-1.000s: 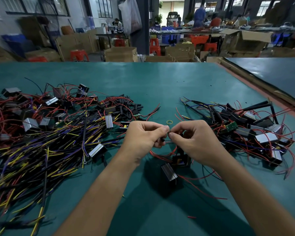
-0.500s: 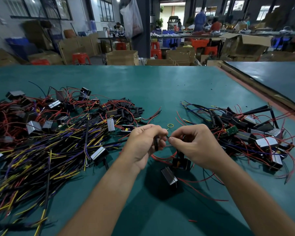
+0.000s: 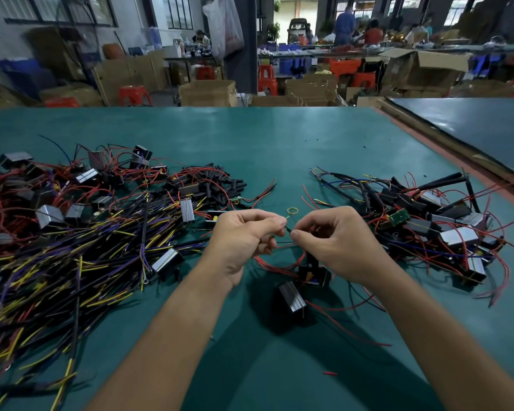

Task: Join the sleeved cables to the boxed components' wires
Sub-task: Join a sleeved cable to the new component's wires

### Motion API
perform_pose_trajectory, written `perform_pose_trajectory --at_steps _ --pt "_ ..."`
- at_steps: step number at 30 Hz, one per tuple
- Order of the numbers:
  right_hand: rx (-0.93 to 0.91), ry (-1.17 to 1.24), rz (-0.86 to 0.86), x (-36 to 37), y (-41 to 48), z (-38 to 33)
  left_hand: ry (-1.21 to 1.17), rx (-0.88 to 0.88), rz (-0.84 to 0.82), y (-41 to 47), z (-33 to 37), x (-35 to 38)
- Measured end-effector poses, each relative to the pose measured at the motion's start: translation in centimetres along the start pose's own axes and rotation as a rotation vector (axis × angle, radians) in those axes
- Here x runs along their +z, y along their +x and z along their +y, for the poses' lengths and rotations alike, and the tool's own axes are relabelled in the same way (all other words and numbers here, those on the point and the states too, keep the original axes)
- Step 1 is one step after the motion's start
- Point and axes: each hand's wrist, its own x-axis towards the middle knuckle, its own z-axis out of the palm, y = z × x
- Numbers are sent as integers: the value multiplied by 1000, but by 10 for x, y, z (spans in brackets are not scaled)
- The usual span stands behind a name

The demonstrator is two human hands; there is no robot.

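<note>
1. Sleeved cable, thin and black [image 3: 287, 230], sits mid-frame, above the teal table [image 3: 279, 137].
2. Left hand [image 3: 244, 241] clamps thumb and forefinger on it.
3. Right hand [image 3: 339, 241] pinches it likewise, fingertips nearly meeting the left's.
4. Red wires [image 3: 279, 264] loop below to two black boxed components [image 3: 293, 298].
5. Yellow, purple and black cable pile [image 3: 72, 256] fills the left of the frame.

left hand [image 3: 244, 237] + right hand [image 3: 337, 240]: pinch thin black wire [image 3: 284, 242] | boxed component [image 3: 292, 296] below on green table [image 3: 250, 137]
</note>
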Motion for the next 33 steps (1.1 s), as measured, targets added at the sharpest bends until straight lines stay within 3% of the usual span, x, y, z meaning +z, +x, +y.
perform_pose_trajectory --at_steps 4,7,11,13,18,33 --pt "16 -11 -8 -3 -2 -4 141 32 -40 1 0 -5" --pt "43 -66 40 -10 -1 -3 532 74 -69 1 0 -14" --pt "84 -61 73 -16 0 -3 1038 -64 -368 -6 -2 -16" --pt "85 -85 68 -15 0 -3 1158 -51 -405 -9 -3 -12" --pt "86 -96 55 -14 0 -3 1229 42 -321 -12 -7 -3" --pt "59 -116 16 -12 0 -4 1197 11 -370 -11 -5 -6"
